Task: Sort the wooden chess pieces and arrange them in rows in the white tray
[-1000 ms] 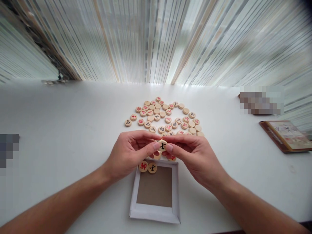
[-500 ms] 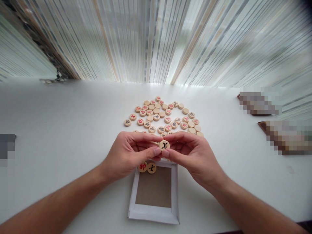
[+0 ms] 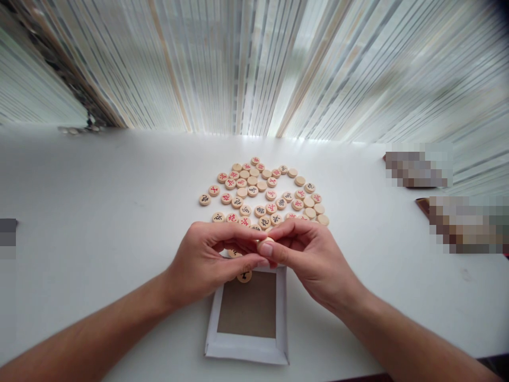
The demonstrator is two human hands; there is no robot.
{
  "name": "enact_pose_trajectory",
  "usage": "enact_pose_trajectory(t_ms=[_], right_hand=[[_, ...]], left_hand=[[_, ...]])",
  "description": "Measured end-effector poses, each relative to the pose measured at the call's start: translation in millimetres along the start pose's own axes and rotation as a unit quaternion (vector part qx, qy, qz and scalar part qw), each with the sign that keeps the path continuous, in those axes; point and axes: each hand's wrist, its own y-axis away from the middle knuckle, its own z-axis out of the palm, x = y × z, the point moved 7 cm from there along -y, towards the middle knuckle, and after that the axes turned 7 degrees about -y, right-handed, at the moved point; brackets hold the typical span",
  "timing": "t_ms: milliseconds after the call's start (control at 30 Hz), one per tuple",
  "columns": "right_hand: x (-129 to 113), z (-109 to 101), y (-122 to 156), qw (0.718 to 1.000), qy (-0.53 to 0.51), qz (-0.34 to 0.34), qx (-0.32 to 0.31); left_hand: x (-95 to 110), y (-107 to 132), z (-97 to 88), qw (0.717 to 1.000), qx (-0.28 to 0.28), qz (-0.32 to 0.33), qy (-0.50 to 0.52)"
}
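Observation:
My left hand (image 3: 210, 257) and my right hand (image 3: 306, 252) meet above the far end of a shallow white box tray (image 3: 212, 339) with a brown floor. Both pinch one round wooden chess piece (image 3: 265, 243) between thumbs and fingers; it is tilted edge-on, so its face is hidden. Another piece (image 3: 244, 276) with a black character lies in the tray's far end, partly under my left thumb. A spread of several wooden chess pieces (image 3: 262, 193) with red and black characters lies on the white table just beyond my hands.
The white table (image 3: 99, 212) runs back to striped curtains (image 3: 254, 63). Blurred-out items sit at the right edge (image 3: 417, 168), (image 3: 469, 223) and at the left edge (image 3: 8, 233).
Both hands have lowered a little toward the tray. The held piece, face-up with a black character earlier, is now turned edge-on. The red-character piece in the tray is now hidden by my left hand.

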Motion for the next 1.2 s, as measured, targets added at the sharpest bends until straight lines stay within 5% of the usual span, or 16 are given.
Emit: enact_pose_trajectory(t_ms=[400,767,933,1200], right_hand=[[-7,4,4,0.999,-0.015,-0.033,-0.031],[-30,5,12,0.964,0.155,-0.217,-0.012],[-23,0,11,0.976,0.123,-0.179,-0.007],[-9,-2,5,0.996,0.055,-0.071,-0.026]], left_hand=[[3,-2,-2.6,0.998,0.019,0.007,0.056],[17,3,-15.5,0.977,0.087,0.150,-0.122],[20,3,-15.2,0.976,0.100,0.158,-0.110],[7,-2,-9.9,0.995,0.085,0.023,0.046]])
